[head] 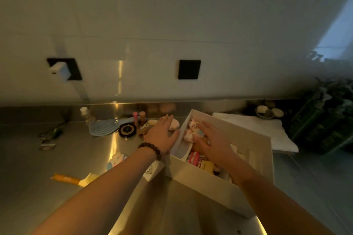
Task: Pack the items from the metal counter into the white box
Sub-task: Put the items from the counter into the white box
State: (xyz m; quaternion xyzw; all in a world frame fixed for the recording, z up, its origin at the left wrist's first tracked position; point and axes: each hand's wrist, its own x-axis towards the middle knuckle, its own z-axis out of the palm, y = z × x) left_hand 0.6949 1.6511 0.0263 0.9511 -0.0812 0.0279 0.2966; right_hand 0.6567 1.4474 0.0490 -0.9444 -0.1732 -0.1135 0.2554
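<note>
The white box point(202, 179) stands on the metal counter point(38, 158), right of centre, with several small packets inside. My right hand point(212, 143) is spread flat inside the box, over a pink and white pouch point(191, 129) and a red packet point(193, 157). My left hand point(162, 133), beaded bracelet on the wrist, lies open against the box's left wall, fingers beside a pale pink item point(174, 124). Left on the counter are a blue hairbrush point(104, 126), a round black compact point(127, 129), a pink tube point(135, 117), an orange tube point(66, 179) and a patterned pouch point(116, 159).
A white folded cloth point(267, 129) lies behind the box on the right. Small white bowls point(267, 112) and a dark green crate with plants point(324, 120) fill the far right. The tiled wall carries two black sockets, one point(63, 69) with a white plug.
</note>
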